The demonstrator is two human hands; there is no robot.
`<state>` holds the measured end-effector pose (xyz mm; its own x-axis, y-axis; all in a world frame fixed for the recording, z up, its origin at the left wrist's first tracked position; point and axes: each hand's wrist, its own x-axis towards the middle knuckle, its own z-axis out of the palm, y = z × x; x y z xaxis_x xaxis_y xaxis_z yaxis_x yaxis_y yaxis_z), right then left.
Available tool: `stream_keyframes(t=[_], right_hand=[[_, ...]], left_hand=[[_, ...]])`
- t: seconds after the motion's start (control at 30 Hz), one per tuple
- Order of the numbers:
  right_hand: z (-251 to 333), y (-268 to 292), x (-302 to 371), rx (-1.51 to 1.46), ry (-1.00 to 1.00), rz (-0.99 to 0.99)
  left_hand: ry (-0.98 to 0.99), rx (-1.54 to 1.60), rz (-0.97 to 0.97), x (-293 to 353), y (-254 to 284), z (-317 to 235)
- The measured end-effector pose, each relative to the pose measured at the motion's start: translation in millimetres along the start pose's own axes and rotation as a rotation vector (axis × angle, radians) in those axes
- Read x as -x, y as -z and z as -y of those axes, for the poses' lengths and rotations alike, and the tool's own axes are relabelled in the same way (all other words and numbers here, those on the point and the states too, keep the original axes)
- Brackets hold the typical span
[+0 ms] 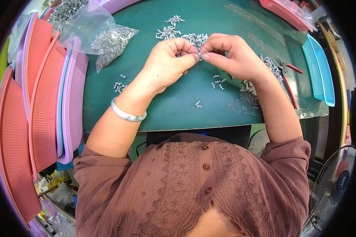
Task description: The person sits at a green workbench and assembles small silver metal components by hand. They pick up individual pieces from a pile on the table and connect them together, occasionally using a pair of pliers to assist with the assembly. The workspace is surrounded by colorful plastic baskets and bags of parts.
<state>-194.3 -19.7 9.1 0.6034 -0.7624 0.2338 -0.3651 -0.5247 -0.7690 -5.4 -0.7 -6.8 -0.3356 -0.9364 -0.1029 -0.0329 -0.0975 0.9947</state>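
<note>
My left hand (168, 61) and my right hand (233, 53) meet fingertip to fingertip over a green table mat (178, 106). Between the fingertips they pinch a small silver metal part (200, 56). A pile of the same small metal parts (194, 38) lies just behind the hands. More loose parts (218, 81) are scattered under my right hand, and a few (118, 85) sit near my left wrist, which wears a pale bangle (127, 114). One single part (198, 104) lies closer to me.
A clear plastic bag of metal parts (108, 41) lies at the back left. Stacked pink and purple perforated trays (43, 102) stand at the left. Red-handled pliers (288, 79) and a teal tray (318, 71) are at the right; a fan (332, 185) stands lower right.
</note>
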Motion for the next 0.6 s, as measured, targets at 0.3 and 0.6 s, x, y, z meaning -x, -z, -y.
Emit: stream_keyframes(t=[0.3,0.6], right_hand=[[-2,-1,1,-0.014,-0.016,-0.055],[-14,1,0,0.263,-0.018,-0.082]], left_hand=[[0.160,0.168,0.062,1,1,-6],[0.208,0.633,0.132,-7,18,1]])
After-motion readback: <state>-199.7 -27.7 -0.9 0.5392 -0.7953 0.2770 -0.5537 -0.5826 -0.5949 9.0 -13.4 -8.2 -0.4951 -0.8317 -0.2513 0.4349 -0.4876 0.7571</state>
